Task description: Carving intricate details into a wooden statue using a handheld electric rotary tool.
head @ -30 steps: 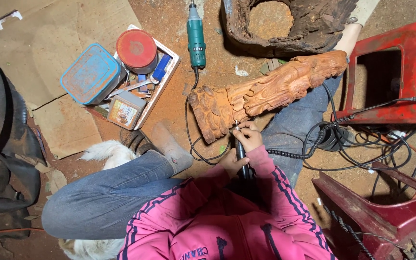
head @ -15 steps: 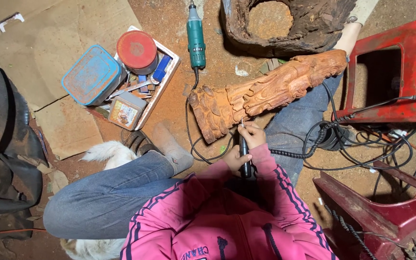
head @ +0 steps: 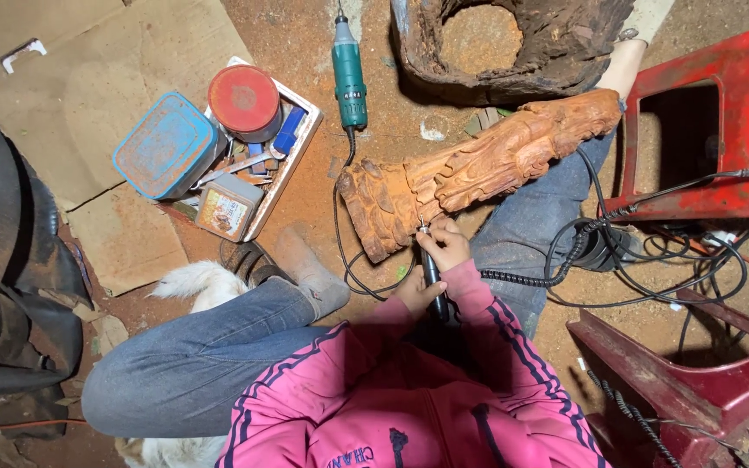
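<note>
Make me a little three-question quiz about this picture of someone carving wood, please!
1. True or false: the green power tool lies on the ground, away from both hands.
2. What does the right hand press against the wooden carving?
A. a paintbrush
B. a slim black rotary handpiece
C. a hammer
3. Fill in: the round red lid sits in a white tray beside a ____ square tin.

Key: 1 true; 2 B; 3 blue. The left hand steadies the handpiece lower down.
</note>
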